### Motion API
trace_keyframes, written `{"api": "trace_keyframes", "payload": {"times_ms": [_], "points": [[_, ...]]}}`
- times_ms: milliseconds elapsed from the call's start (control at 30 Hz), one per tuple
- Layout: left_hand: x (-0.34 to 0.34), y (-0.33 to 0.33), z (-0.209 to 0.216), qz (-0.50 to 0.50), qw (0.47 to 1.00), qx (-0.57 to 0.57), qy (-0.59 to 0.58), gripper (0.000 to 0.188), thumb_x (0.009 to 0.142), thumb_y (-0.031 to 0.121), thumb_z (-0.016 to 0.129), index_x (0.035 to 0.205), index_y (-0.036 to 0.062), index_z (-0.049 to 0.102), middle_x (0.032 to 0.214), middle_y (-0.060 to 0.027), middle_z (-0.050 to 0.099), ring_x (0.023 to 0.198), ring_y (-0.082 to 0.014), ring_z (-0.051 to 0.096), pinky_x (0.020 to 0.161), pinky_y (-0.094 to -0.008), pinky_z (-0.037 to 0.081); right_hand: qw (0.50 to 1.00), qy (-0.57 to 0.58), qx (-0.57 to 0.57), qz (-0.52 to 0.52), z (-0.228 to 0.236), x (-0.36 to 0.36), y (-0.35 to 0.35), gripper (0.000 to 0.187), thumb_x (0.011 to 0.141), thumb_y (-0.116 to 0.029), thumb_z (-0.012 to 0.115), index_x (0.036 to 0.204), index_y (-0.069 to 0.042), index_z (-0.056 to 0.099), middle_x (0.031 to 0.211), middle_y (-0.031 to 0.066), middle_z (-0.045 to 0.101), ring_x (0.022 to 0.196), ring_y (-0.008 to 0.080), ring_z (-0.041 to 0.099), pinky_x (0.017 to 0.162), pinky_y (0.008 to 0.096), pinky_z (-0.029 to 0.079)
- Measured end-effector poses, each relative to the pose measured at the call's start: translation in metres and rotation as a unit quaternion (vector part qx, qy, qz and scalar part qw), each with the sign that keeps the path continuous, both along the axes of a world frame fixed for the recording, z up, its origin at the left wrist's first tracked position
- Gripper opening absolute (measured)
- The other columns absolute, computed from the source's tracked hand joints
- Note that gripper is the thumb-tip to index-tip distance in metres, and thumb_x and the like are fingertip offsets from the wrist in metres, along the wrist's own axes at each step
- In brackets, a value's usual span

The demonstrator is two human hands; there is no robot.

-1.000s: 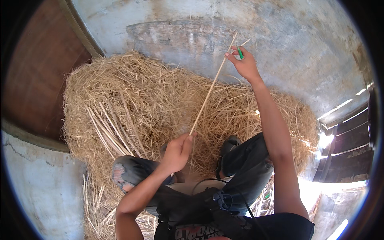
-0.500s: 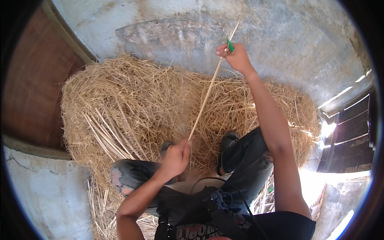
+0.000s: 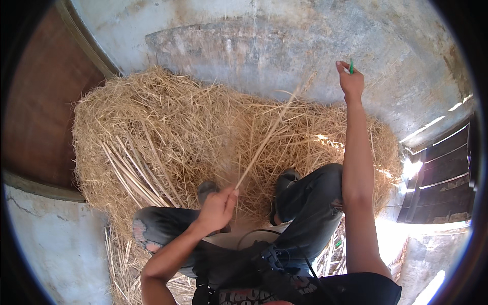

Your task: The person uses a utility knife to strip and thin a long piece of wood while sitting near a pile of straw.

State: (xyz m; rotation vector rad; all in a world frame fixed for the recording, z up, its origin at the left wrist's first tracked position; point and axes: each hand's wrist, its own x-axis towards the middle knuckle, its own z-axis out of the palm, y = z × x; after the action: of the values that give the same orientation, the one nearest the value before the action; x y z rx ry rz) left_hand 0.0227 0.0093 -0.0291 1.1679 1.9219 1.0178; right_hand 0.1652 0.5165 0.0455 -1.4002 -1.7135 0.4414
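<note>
My left hand point(image 3: 217, 207) is closed around the near end of a long, thin, pale stick point(image 3: 261, 148), in front of my knees. The stick slants up and to the right over the straw, and its far end is blurred by motion. My right arm is stretched far forward, and my right hand point(image 3: 352, 85) is up by the wall, apart from the stick. Its fingers are pinched on a small green object point(image 3: 351, 66) whose kind I cannot make out; most of it is hidden in the hand.
A thick heap of dry straw point(image 3: 162, 112) spreads in front of me and under my feet. Several pale sticks point(image 3: 133, 170) lie together on its left side. Beyond is a stained grey wall point(image 3: 223, 53). A brown panel point(image 3: 46, 112) stands left, dark slats point(image 3: 439, 175) right.
My right hand has moved away from the stick, to the right and slightly nearer, with the green object in it. The stick's far end has swung lower. My left hand has barely shifted.
</note>
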Motion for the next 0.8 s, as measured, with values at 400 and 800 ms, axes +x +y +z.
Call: {"api": "trace_keyframes", "payload": {"times_ms": [400, 800], "points": [[-0.006, 0.016, 0.029, -0.08, 0.967, 0.032, -0.238, 0.034, 0.109, 0.018, 0.048, 0.138, 0.0042, 0.058, 0.061, 0.0032, 0.046, 0.051, -0.0067, 0.046, 0.049, -0.0241, 0.037, 0.839, 0.317, -0.277, 0.344, 0.036, -0.062, -0.085, 0.037, 0.101, -0.03, 0.068, 0.122, 0.0, 0.066, 0.097, 0.0125, 0.075, 0.049, 0.0045, 0.032, 0.05, 0.0232, 0.034], [-0.038, 0.02, 0.062, -0.06, 0.887, 0.153, -0.431, 0.05, 0.111, 0.026, 0.045, 0.152, -0.0017, 0.039, 0.06, 0.0028, 0.035, 0.046, -0.0068, 0.034, 0.042, -0.0218, 0.03, 0.746, 0.252, -0.33, 0.52, 0.053, -0.106, -0.219, 0.031, 0.097, -0.033, 0.074, 0.103, -0.004, 0.064, 0.088, 0.0132, 0.076, 0.049, 0.0033, 0.039, 0.045, 0.023, 0.03]]}}
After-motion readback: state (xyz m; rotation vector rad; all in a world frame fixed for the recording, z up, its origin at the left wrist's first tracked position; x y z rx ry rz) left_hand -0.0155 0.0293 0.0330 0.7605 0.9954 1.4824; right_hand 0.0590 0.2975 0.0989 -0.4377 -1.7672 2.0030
